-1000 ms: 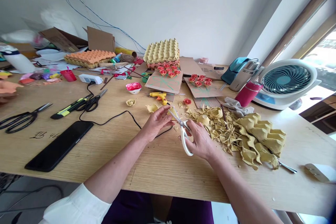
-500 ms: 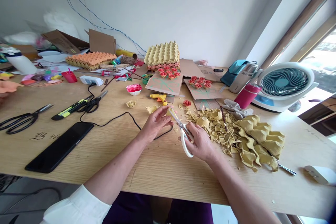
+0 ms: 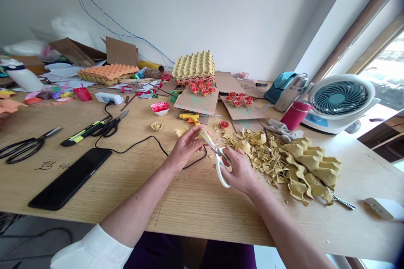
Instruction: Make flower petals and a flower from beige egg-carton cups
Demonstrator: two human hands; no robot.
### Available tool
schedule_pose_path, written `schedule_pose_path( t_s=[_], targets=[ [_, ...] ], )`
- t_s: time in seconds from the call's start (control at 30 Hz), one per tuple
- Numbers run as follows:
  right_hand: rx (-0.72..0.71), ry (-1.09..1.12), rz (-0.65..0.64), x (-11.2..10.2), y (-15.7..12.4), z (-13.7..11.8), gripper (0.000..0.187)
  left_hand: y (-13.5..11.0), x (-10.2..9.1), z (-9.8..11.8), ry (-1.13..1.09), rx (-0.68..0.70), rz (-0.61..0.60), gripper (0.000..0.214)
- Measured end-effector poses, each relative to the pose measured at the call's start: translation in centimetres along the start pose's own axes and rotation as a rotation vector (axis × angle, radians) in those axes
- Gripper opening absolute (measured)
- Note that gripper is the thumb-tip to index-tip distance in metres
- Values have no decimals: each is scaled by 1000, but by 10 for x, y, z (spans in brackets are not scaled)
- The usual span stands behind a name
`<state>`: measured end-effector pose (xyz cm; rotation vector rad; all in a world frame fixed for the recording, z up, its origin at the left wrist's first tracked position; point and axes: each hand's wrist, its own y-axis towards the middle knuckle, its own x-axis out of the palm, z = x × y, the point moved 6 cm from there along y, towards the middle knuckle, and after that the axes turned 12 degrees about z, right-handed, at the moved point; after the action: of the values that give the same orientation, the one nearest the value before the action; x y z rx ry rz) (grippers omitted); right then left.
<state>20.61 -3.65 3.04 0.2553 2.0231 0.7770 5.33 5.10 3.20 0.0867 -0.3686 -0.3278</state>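
My right hand (image 3: pixel 240 171) is closed round the white handles of a pair of scissors (image 3: pixel 220 167), whose blades point up and left. Between the fingertips of my left hand (image 3: pixel 185 148) is a small piece of yellow egg carton (image 3: pixel 205 135), and the blades meet it there. Just beyond my left hand lies a yellow glue gun (image 3: pixel 190 117). A plain yellow carton flower (image 3: pixel 157 126) sits to the left, a red one (image 3: pixel 224 124) to the right. Carton scraps (image 3: pixel 268 155) are heaped beside my right hand.
A torn egg carton (image 3: pixel 312 159) lies right of the scraps. A fan (image 3: pixel 342 98) and a pink bottle (image 3: pixel 296 114) stand at the back right. On the left are a black phone (image 3: pixel 71 178), black scissors (image 3: pixel 30 145) and a cutter knife (image 3: pixel 82 132). A black cord (image 3: pixel 135 142) crosses the table.
The view has shifted very slightly. Both hands keep their grip, and the scissors stay at the carton piece with hardly any visible movement.
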Motion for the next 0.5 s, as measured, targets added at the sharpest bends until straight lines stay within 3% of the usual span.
schedule_pose_path(
  t_s=[0.33, 0.5],
  targets=[
    [37, -4, 31, -1, 2, 2, 15, 2, -3, 4, -78, -3, 31, 48],
    [171, 90, 20, 1, 1, 8, 20, 2, -3, 5, -101, 5, 22, 49]
  ],
)
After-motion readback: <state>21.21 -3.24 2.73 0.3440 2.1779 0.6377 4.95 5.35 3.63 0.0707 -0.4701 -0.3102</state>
